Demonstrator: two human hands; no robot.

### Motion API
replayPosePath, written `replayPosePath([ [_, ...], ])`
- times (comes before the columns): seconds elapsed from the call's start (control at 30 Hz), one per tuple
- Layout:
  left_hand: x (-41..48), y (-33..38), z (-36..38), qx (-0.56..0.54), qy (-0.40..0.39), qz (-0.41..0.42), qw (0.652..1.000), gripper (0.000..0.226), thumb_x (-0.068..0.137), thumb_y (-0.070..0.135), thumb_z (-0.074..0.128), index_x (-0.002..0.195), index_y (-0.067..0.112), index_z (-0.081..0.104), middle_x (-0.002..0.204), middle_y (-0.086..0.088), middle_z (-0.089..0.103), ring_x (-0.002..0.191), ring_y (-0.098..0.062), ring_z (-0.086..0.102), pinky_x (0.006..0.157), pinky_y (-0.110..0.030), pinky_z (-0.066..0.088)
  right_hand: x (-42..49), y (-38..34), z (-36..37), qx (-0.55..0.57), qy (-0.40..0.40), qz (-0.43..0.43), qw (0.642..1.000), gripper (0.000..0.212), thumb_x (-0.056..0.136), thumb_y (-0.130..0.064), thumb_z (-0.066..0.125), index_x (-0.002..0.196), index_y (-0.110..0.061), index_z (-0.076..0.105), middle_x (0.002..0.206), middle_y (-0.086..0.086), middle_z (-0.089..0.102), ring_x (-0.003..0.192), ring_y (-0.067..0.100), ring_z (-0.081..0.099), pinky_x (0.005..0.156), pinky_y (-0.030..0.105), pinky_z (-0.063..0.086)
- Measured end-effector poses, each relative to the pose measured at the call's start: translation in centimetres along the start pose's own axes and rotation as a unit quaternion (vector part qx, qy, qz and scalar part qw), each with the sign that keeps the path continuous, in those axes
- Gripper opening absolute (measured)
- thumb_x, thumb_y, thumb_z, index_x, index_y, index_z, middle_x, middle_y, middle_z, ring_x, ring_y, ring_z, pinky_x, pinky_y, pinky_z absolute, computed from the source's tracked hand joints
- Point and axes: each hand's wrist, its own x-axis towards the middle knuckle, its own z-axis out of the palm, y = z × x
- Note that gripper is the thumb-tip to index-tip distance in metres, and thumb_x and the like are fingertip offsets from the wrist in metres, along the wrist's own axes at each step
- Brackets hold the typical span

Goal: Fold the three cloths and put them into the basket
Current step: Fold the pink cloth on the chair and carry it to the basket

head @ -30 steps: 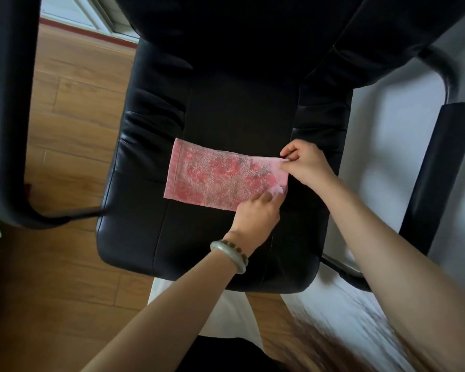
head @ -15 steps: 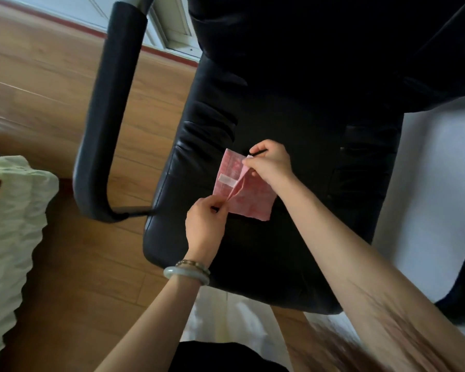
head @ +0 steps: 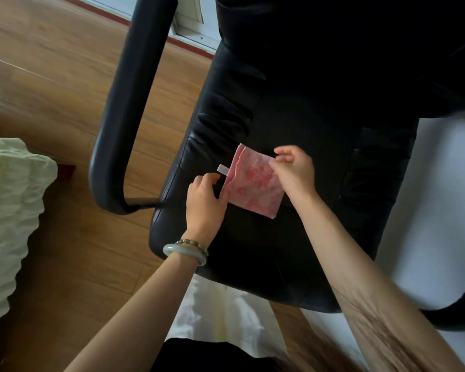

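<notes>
A small pink cloth (head: 255, 183) with a red flower print lies folded in half on the black leather chair seat (head: 253, 251). A white label (head: 223, 169) sticks out at its left edge. My left hand (head: 206, 202), with two bracelets on the wrist, rests at the cloth's left edge, fingers curled against it. My right hand (head: 293, 170) lies on the cloth's upper right part, thumb and fingers pinching its top edge. No basket and no other task cloth is in view.
The chair's left armrest (head: 124, 116) curves down beside the seat; the right armrest (head: 462, 310) shows at the lower right. A pale green crinkled fabric (head: 8, 210) covers something at the left. Wooden floor (head: 51, 63) lies around, a white wall at the right.
The cloth went from spread long on the seat to folded in half, right end brought over the left. Both hands shifted left with it. The view swung right.
</notes>
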Motion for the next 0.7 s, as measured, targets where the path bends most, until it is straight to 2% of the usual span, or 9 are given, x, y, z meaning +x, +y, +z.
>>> replayPosePath([
  [0.07,0.4,0.5,0.0,0.011,-0.008,0.019,1.000,0.042,0.088,0.026,0.064,0.125,0.009,0.054,0.119,-0.008,0.056,0.112,-0.023,0.050,0.091,-0.029,0.041,-0.9,2.2,-1.1,-0.014,0.050,0.033,0.998,0.023,0.082,-0.015,0.063,0.102,-0.026,0.060,0.089,-0.015,0.056,0.082,0.001,0.056,0.060,0.014,0.038],
  [0.13,0.9,1.3,0.2,0.017,-0.012,0.034,0.999,0.045,0.088,0.023,0.064,0.128,0.008,0.051,0.125,-0.009,0.053,0.118,-0.024,0.046,0.094,-0.026,0.035,-1.6,4.1,-1.8,0.005,0.066,0.084,0.994,0.029,0.081,-0.014,0.065,0.108,-0.023,0.060,0.098,-0.008,0.058,0.084,0.005,0.058,0.061,0.016,0.042],
  [0.2,1.5,1.9,0.6,0.035,-0.015,0.044,0.998,0.045,0.089,0.023,0.062,0.129,0.007,0.051,0.129,-0.010,0.051,0.122,-0.024,0.043,0.095,-0.024,0.032,-1.9,5.6,-2.0,0.041,0.048,0.136,0.989,0.039,0.079,-0.012,0.068,0.116,-0.019,0.057,0.106,-0.001,0.060,0.091,0.013,0.061,0.072,0.025,0.051],
  [0.27,2.1,2.2,0.9,0.058,-0.019,0.040,0.997,0.046,0.090,0.025,0.060,0.131,0.008,0.049,0.131,-0.010,0.051,0.123,-0.025,0.042,0.097,-0.027,0.033,-2.1,6.2,-1.7,0.065,0.019,0.162,0.985,0.047,0.078,-0.014,0.070,0.122,-0.016,0.054,0.110,0.002,0.061,0.097,0.016,0.061,0.086,0.034,0.053],
  [0.37,2.9,2.4,1.2,0.071,-0.027,0.027,0.997,0.050,0.089,0.024,0.059,0.134,0.007,0.045,0.130,-0.013,0.051,0.121,-0.028,0.044,0.097,-0.031,0.036,-1.9,6.1,-1.0,0.120,-0.018,0.178,0.977,0.051,0.077,-0.013,0.071,0.125,-0.013,0.052,0.112,0.005,0.063,0.099,0.017,0.062,0.092,0.037,0.052],
  [0.43,3.3,2.8,1.4,0.066,-0.045,0.007,0.997,0.051,0.088,0.024,0.059,0.133,0.005,0.044,0.125,-0.014,0.054,0.113,-0.029,0.052,0.094,-0.036,0.043,-1.6,5.7,-0.6,0.159,-0.032,0.206,0.965,0.051,0.077,-0.010,0.071,0.125,-0.011,0.052,0.116,0.007,0.062,0.102,0.019,0.061,0.093,0.039,0.051],
  [0.53,3.7,3.5,2.0,0.087,-0.063,-0.021,0.994,0.039,0.087,0.028,0.060,0.118,0.006,0.050,0.109,-0.010,0.062,0.097,-0.029,0.061,0.080,-0.041,0.052,-1.0,5.4,-0.5,0.177,-0.035,0.244,0.953,0.048,0.078,-0.009,0.070,0.124,-0.010,0.055,0.120,0.008,0.061,0.106,0.022,0.060,0.095,0.042,0.050],
  [0.63,4.3,3.8,2.3,0.106,-0.066,-0.052,0.991,0.035,0.084,0.031,0.063,0.106,0.006,0.055,0.090,-0.004,0.060,0.084,-0.024,0.061,0.064,-0.034,0.046,-0.8,5.2,-0.8,0.173,-0.073,0.249,0.950,0.042,0.079,-0.006,0.066,0.121,-0.012,0.058,0.119,0.007,0.062,0.107,0.022,0.060,0.095,0.043,0.050],
  [0.7,4.7,3.8,2.5,0.100,-0.082,-0.049,0.990,0.026,0.083,0.029,0.063,0.095,0.006,0.058,0.086,-0.005,0.060,0.082,-0.024,0.060,0.062,-0.032,0.043,-0.9,5.0,-1.0,0.180,-0.099,0.239,0.949,0.042,0.079,-0.002,0.063,0.120,-0.012,0.058,0.118,0.006,0.062,0.105,0.021,0.060,0.093,0.044,0.051],
])
